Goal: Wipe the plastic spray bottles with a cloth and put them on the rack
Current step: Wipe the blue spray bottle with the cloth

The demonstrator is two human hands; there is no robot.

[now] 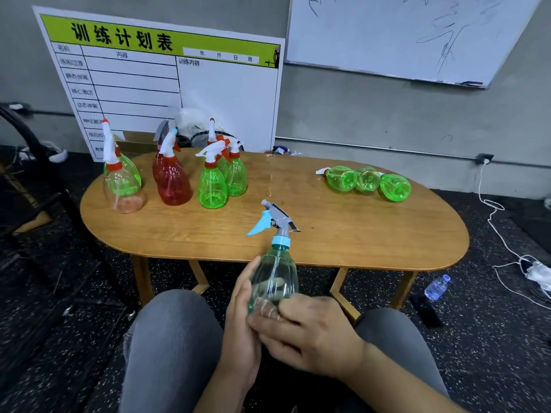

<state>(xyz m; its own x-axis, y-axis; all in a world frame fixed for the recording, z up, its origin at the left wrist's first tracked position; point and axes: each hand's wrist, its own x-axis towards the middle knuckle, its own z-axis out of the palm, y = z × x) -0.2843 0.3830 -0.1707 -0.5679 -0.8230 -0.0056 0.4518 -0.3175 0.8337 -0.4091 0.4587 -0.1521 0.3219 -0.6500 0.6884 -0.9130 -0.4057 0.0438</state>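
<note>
Our left hand (241,317) curls its fingers (269,284) round the bottle (275,278), holding it upright above our lap, nozzle toward the worktop (357,234). Our right hand (310,332) touches the bottle's base; whether it pinches we cannot tell. No cloth is visible. Other bottles (212,186) stand well beyond.
</note>
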